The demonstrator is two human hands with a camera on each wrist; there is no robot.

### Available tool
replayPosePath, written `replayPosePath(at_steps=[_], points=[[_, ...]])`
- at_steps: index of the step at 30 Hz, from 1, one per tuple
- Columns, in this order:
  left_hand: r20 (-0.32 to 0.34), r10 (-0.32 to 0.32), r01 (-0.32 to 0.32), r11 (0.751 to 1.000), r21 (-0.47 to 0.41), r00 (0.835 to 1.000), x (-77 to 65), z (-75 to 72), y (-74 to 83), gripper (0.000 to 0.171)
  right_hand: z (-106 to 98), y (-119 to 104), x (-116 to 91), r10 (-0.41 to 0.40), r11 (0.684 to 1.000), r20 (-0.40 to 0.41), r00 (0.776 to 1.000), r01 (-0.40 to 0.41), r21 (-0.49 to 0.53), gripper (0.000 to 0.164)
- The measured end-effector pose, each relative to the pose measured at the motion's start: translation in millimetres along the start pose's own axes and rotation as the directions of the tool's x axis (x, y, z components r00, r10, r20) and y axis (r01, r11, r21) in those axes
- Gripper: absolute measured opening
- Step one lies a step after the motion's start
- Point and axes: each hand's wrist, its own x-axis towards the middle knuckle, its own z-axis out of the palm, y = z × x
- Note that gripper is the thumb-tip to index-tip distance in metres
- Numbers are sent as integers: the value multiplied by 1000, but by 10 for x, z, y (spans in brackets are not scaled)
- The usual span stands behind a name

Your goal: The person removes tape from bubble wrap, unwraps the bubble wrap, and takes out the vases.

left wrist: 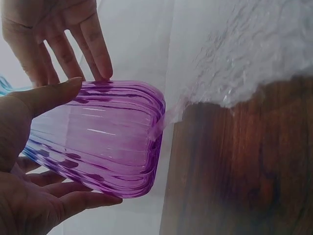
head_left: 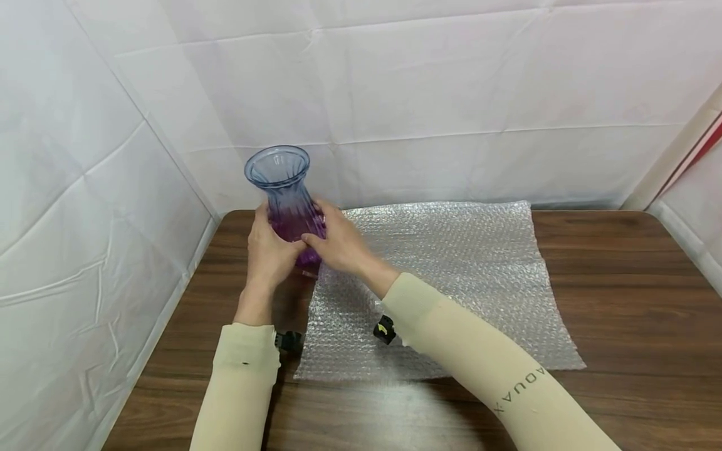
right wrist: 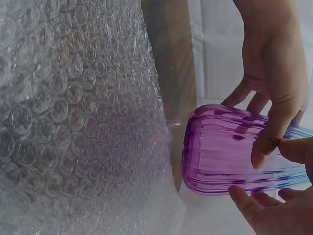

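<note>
A ribbed glass vase [head_left: 290, 210], blue at its flared rim and purple toward its base, is upright above the left part of the table. My left hand [head_left: 267, 250] grips its left side, thumb across the front and fingers around the body. On the right side my right hand [head_left: 341, 244] holds it too, its thumb meeting the left thumb in front. Both wrist views show the purple base [left wrist: 151, 142] facing the table side, with fingertips along the glass. A thin translucent strip [left wrist: 168, 120] shows by the base in the left wrist view.
A sheet of clear bubble wrap [head_left: 451, 269] lies flat across the middle of the dark wooden table [head_left: 632, 300], its left edge just beside the vase. White cloth walls [head_left: 423, 81] stand behind and to the left. Small black cameras [head_left: 385, 329] sit at both wrists.
</note>
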Motion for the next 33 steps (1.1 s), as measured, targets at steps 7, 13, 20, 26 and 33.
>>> replayPosePath(at_steps=[7, 13, 20, 26, 33], points=[[-18, -17, 17, 1000, -19, 1000, 16, -52, -43, 103, 37, -12, 8, 1, 1000, 25, 1000, -2, 27, 64], [-41, -24, 23, 999, -24, 999, 23, -77, -73, 103, 61, -26, 48, -1, 999, 51, 999, -2, 51, 63], [-54, -54, 52, 998, -29, 997, 29, -92, -106, 105, 103, -19, 105, -19, 999, 62, 998, 16, 38, 64], [-59, -77, 76, 997, -25, 995, 33, -87, -143, 108, 127, -25, 114, 23, 999, 90, 996, -25, 27, 69], [-69, -84, 83, 996, -21, 994, 47, -62, -193, 109, 163, 17, 134, 29, 999, 125, 992, -33, 36, 75]])
